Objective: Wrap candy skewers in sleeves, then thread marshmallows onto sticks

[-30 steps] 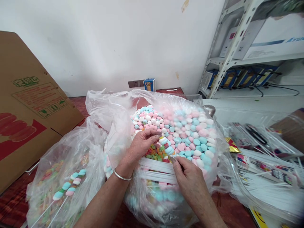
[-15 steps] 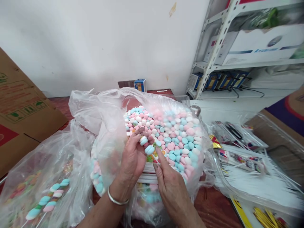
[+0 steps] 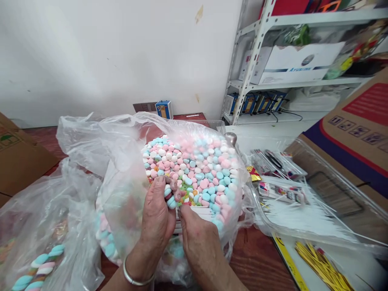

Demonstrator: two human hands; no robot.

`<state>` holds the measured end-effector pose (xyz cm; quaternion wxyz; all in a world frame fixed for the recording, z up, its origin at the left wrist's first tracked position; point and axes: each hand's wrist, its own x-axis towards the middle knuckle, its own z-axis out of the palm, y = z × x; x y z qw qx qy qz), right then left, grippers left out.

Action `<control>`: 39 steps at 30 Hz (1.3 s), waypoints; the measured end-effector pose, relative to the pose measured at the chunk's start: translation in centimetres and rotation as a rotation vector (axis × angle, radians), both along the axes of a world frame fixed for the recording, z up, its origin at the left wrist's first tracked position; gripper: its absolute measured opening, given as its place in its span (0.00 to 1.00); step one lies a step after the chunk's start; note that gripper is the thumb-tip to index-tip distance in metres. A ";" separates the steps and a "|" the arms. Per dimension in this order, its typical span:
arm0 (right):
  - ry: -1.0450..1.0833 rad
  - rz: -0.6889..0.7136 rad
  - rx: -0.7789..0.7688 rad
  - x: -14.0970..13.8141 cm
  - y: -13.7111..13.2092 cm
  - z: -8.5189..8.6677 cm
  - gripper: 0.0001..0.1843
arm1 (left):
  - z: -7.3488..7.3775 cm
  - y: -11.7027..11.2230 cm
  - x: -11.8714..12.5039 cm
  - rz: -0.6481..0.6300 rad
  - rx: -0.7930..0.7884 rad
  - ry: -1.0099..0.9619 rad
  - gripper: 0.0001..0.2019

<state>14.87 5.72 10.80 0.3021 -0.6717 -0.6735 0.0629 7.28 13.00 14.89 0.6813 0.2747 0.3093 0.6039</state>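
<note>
A big clear plastic bag [image 3: 121, 169] holds a heap of pink, blue and white marshmallow candies [image 3: 200, 165] with some small coloured ring candies [image 3: 189, 198] near the front. My left hand [image 3: 157, 218], with a silver bangle at the wrist, is curled around a couple of blue-and-white marshmallows [image 3: 169, 196] held up over the heap. My right hand [image 3: 197, 234] sits just beside it, fingertips pinched at the marshmallows' lower end, over a bundle of white sticks [image 3: 206, 212] lying on the bag.
A second clear bag [image 3: 39, 226] at the left holds finished marshmallow skewers [image 3: 39, 266]. Clear trays [image 3: 303, 202] with white sticks and packets lie at the right, gold twist ties [image 3: 321, 266] in front. Cardboard boxes [image 3: 357, 137] flank both sides; a metal shelf [image 3: 251, 64] stands behind.
The view has swung right, so the bag sits further left. My left hand lifted marshmallows off the heap and both hands drew closer together and nearer to me.
</note>
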 end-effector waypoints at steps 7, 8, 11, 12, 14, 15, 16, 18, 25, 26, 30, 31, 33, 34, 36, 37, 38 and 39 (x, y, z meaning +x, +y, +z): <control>0.199 0.001 0.008 0.5 -0.3 0.9 0.15 | -0.1 -0.5 0.4 0.071 0.106 0.008 0.13; 0.239 0.012 0.021 0.4 -0.3 0.9 0.15 | -0.1 -0.7 0.5 0.073 0.110 0.009 0.13; 0.302 0.024 0.039 -0.2 -0.3 1.1 0.16 | -0.5 -1.3 0.9 0.064 0.109 0.027 0.14; 0.316 0.025 0.039 -0.3 -0.2 1.1 0.16 | -0.7 -1.5 0.9 0.059 0.102 0.050 0.14; 0.353 0.024 0.036 -0.5 0.0 1.1 0.17 | -1.4 -1.7 1.0 0.053 0.085 0.132 0.15; 0.377 0.022 0.034 -0.5 0.2 1.1 0.17 | -1.7 -1.7 0.9 0.045 0.081 0.183 0.16; 0.397 0.020 0.034 -0.3 0.3 1.1 0.17 | -2.0 -1.5 0.9 0.029 0.083 0.229 0.16; 0.398 0.000 0.022 0.7 0.5 1.1 0.16 | -2.3 -0.6 0.6 -0.024 0.119 0.304 0.20; -0.064 -0.308 -0.169 6.3 2.4 1.9 0.08 | -3.2 5.0 -0.4 -0.146 0.849 1.356 0.11; -0.112 -0.310 -0.213 6.6 2.9 1.9 0.07 | -3.5 5.5 -0.4 -0.193 0.932 1.470 0.12; -0.192 -0.296 -0.295 6.1 5.0 1.4 0.06 | -4.7 6.4 0.4 -0.253 0.974 1.590 0.12; -0.194 -0.299 -0.298 5.8 5.4 1.1 0.07 | -4.8 6.4 0.5 -0.246 0.963 1.583 0.12; -0.188 -0.311 -0.302 5.4 6.0 0.6 0.08 | -4.9 6.3 0.7 -0.235 0.943 1.565 0.12; -0.182 -0.317 -0.304 5.2 6.2 0.4 0.08 | -4.8 6.3 0.7 -0.228 0.929 1.548 0.12; -0.158 -0.328 -0.306 5.1 6.3 0.1 0.09 | -4.6 6.2 0.6 -0.205 0.888 1.495 0.11; -0.140 -0.333 -0.305 5.1 6.3 -0.1 0.09 | -4.4 6.2 0.5 -0.187 0.861 1.461 0.11; -0.118 -0.337 -0.303 5.2 6.3 -0.1 0.10 | -4.2 6.2 0.3 -0.164 0.828 1.423 0.11; -0.092 -0.342 -0.296 5.3 6.2 -0.2 0.10 | -4.0 6.1 0.2 -0.141 0.791 1.380 0.10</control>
